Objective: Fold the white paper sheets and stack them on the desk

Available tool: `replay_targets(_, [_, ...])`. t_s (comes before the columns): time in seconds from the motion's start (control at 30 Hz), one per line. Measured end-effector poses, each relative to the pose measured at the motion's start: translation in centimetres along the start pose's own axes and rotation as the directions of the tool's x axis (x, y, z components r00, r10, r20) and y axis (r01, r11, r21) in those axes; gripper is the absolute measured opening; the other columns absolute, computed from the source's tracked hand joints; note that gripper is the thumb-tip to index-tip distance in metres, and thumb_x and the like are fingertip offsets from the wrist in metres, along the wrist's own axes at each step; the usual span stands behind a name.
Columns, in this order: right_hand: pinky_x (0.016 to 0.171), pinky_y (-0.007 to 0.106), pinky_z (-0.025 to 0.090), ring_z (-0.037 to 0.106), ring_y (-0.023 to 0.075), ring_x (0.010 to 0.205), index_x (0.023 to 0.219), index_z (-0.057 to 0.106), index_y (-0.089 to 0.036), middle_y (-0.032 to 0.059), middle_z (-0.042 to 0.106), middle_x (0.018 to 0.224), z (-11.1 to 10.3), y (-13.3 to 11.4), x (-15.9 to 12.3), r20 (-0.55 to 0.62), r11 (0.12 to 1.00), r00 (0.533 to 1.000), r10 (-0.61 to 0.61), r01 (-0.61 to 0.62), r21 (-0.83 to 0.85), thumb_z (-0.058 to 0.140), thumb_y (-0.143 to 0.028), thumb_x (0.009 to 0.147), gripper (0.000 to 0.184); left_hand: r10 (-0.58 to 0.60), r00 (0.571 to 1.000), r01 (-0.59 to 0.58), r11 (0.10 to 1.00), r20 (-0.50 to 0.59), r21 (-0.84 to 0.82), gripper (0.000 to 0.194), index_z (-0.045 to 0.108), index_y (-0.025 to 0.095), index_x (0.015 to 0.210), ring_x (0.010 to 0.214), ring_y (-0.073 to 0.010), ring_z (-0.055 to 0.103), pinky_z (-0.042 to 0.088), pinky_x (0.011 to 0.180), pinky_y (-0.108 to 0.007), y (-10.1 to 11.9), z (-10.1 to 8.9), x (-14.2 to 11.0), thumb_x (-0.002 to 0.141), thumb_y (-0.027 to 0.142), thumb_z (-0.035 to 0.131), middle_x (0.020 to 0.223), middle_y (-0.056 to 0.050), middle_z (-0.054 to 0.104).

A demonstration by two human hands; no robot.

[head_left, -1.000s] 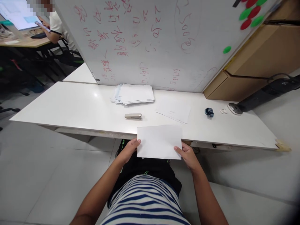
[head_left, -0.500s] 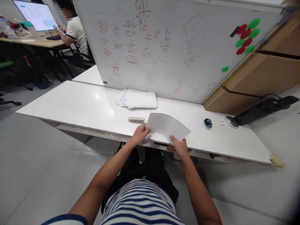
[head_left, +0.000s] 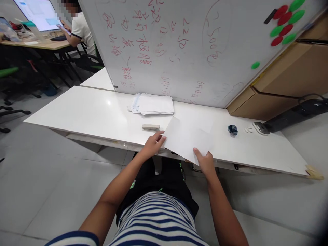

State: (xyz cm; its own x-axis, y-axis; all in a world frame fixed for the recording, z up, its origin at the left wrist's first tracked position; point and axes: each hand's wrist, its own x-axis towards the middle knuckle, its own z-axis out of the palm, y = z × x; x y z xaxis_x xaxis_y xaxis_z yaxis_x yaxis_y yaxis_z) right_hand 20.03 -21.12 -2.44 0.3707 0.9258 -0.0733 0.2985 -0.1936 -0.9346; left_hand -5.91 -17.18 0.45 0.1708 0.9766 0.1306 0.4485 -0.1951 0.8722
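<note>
A sheet of white paper [head_left: 183, 138] is held over the front of the white table, tilted, with its lower edge past the table's edge. My right hand [head_left: 205, 162] grips its lower right part, thumb on top and fingers hidden underneath. At the left corner my left hand [head_left: 153, 145] has thumb and fingertips closed at the paper's edge. Just behind that hand lies a beige stapler [head_left: 151, 127] on the table. Farther back sits a stack of papers [head_left: 156, 104], its left side uneven.
A whiteboard [head_left: 143, 75] with red writing and magnets stands along the table's [head_left: 84, 112] back. To the right are a small dark blue object [head_left: 232, 130], a computer mouse [head_left: 261, 128], a black bottle [head_left: 289, 114] and cardboard boxes [head_left: 289, 82]. A person [head_left: 83, 30] sits at another desk.
The paper has shifted right and turned flatter, its left corner now lower and its curve mostly gone. My right hand has moved slightly right and down. The view has swung a little.
</note>
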Motion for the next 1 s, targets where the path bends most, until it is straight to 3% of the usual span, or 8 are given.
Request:
replay_targets(0.1, [0.089,0.037,0.054,0.066,0.0284,0.101,0.102,0.066,-0.017,0.0109,0.07,0.111,-0.7,0.6,0.9,0.101,0.985,0.985,0.143,-0.152,0.087,0.07,-0.042,0.072,0.039,0.063,0.989,-0.052,0.995,-0.135,0.083,0.037,0.051,0.025,0.124,0.088,-0.0171,0.065,0.05,0.078,-0.03,-0.4,-2.1,2.4,0.096,0.043,0.035,0.103,-0.003,0.069])
replay_targets(0.2, [0.079,0.035,0.058,0.069,0.0262,0.092,0.096,0.067,-0.016,0.0107,0.072,0.105,-0.4,0.6,1.9,0.239,0.962,0.948,0.208,-0.243,0.126,0.073,-0.035,0.07,0.032,0.16,0.954,-0.061,0.932,-0.255,0.358,0.036,0.058,0.024,0.115,0.106,-0.0219,0.06,0.046,0.093,-0.037,-1.4,-3.6,6.3,0.097,0.041,0.031,0.11,-0.005,0.067])
replay_targets(0.37, [0.055,0.035,0.059,0.071,0.0245,0.071,0.1,0.065,-0.013,0.0113,0.074,0.097,0.4,-1.1,2.5,0.444,0.916,0.853,0.275,-0.373,0.15,0.074,-0.033,0.069,0.037,0.135,0.984,-0.034,0.787,-0.117,0.617,0.038,0.061,0.021,0.114,0.133,-0.0282,0.035,0.03,0.109,-0.047,-3.6,-3.3,11.0,0.095,0.041,0.034,0.134,-0.009,0.053])
replay_targets(0.43, [0.058,0.034,0.06,0.071,0.0244,0.073,0.1,0.066,-0.013,0.0111,0.074,0.098,0.6,-1.5,2.5,0.456,0.913,0.845,0.278,-0.38,0.147,0.074,-0.031,0.07,0.036,0.105,0.989,-0.015,0.769,-0.102,0.64,0.041,0.06,0.02,0.116,0.138,-0.0298,0.026,0.027,0.111,-0.049,-4.3,-2.8,11.4,0.095,0.042,0.034,0.141,-0.01,0.046])
replay_targets(0.6, [0.071,0.032,0.059,0.071,0.024,0.084,0.097,0.068,-0.014,0.01,0.074,0.1,0.9,-1.2,2.7,0.422,0.929,0.868,0.264,-0.346,0.13,0.074,-0.028,0.07,0.031,0.096,0.99,-0.009,0.783,-0.106,0.622,0.043,0.059,0.02,0.119,0.138,-0.03,0.025,0.026,0.112,-0.047,-5.1,-2.3,11.2,0.094,0.044,0.033,0.143,-0.009,0.043])
replay_targets(1.0, [0.07,0.031,0.059,0.071,0.0239,0.083,0.096,0.067,-0.014,0.0107,0.074,0.099,1.3,-1.7,2.5,0.409,0.929,0.859,0.307,-0.364,0.067,0.073,-0.029,0.071,0.029,0.052,0.997,-0.006,0.781,-0.056,0.625,0.042,0.056,0.02,0.122,0.142,-0.0318,0.016,0.023,0.114,-0.049,-4.8,-2.4,11.1,0.091,0.043,0.041,0.147,-0.01,0.038])
